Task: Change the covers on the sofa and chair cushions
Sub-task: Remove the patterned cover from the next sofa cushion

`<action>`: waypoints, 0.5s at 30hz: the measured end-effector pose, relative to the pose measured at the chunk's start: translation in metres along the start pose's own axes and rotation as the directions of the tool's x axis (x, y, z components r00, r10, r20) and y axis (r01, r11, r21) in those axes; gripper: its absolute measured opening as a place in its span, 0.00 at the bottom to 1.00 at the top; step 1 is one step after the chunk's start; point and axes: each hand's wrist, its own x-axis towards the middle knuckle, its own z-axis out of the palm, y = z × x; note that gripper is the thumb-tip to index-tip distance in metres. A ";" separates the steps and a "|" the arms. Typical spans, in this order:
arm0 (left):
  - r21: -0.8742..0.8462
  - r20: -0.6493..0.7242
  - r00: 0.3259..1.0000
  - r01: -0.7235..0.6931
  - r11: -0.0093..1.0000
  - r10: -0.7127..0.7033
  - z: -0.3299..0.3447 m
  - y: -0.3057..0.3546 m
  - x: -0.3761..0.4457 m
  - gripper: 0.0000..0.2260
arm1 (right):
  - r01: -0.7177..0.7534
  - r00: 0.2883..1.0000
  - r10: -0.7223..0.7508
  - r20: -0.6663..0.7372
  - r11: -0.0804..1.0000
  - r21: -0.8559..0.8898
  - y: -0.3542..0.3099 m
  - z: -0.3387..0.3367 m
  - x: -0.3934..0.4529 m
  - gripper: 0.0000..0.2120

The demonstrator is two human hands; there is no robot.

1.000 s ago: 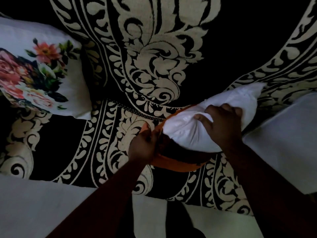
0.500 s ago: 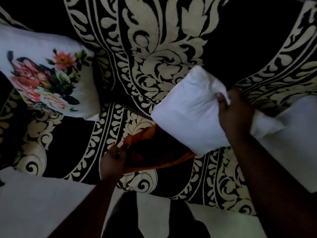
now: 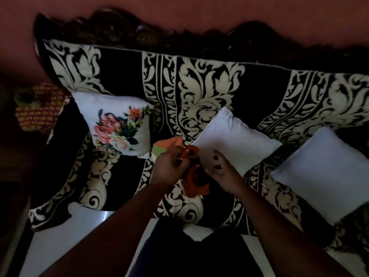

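Observation:
An orange cushion cover (image 3: 194,184) hangs crumpled between my hands over the sofa seat. My left hand (image 3: 169,167) grips its upper edge in curled fingers. My right hand (image 3: 220,169) is at the cover's other side, thumb and fingertips pinching the dark opening. Just behind my hands a bare white cushion (image 3: 237,139) leans against the backrest, free of both hands. A second bare white cushion (image 3: 327,172) lies at the right. A white cushion with a flower print (image 3: 119,128) stands at the left.
The sofa (image 3: 199,86) wears a black and cream patterned throw and has a dark carved wooden top. A red patterned object (image 3: 38,108) sits beyond its left arm. Pale floor (image 3: 79,236) lies in front, and a reddish wall rises behind.
The white cushion came fully out of the orange cover and my right hand let it go against the backrest. That hand then moved to the cover. The view pulled back.

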 end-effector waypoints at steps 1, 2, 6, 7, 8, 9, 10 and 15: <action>0.044 0.056 0.997 -0.060 0.997 0.058 -0.008 0.010 -0.005 0.13 | 0.018 1.000 -0.019 0.010 0.999 0.041 -0.012 0.009 -0.016 0.42; 0.050 0.093 0.991 -0.106 0.993 0.101 -0.003 0.011 -0.005 0.13 | 0.043 0.998 -0.045 0.032 0.996 0.074 -0.015 0.018 -0.020 0.45; -0.010 0.223 0.945 -0.242 0.970 0.238 -0.013 0.034 -0.022 0.17 | 0.098 0.989 -0.083 -0.121 0.987 0.124 -0.050 0.038 -0.058 0.37; -0.059 0.251 0.929 -0.265 0.963 0.271 -0.017 0.038 -0.024 0.16 | 0.085 0.981 -0.063 -0.183 0.990 0.112 -0.058 0.038 -0.066 0.30; -0.112 0.270 0.904 -0.313 0.943 0.332 -0.019 0.042 -0.027 0.15 | 0.096 0.966 -0.063 -0.253 0.988 0.121 -0.064 0.036 -0.077 0.23; -0.144 0.274 0.879 -0.363 0.921 0.389 -0.023 0.045 -0.028 0.13 | 0.098 0.948 -0.053 -0.315 0.987 0.128 -0.067 0.031 -0.087 0.18; -0.157 0.265 0.857 -0.414 0.897 0.442 -0.025 0.049 -0.030 0.12 | 0.108 0.930 -0.051 -0.364 0.984 0.140 -0.067 0.025 -0.098 0.15; 0.037 0.294 0.649 -0.741 0.670 0.702 -0.025 0.064 -0.044 0.20 | 0.118 0.843 0.005 -0.538 0.974 0.193 -0.071 -0.022 -0.159 0.10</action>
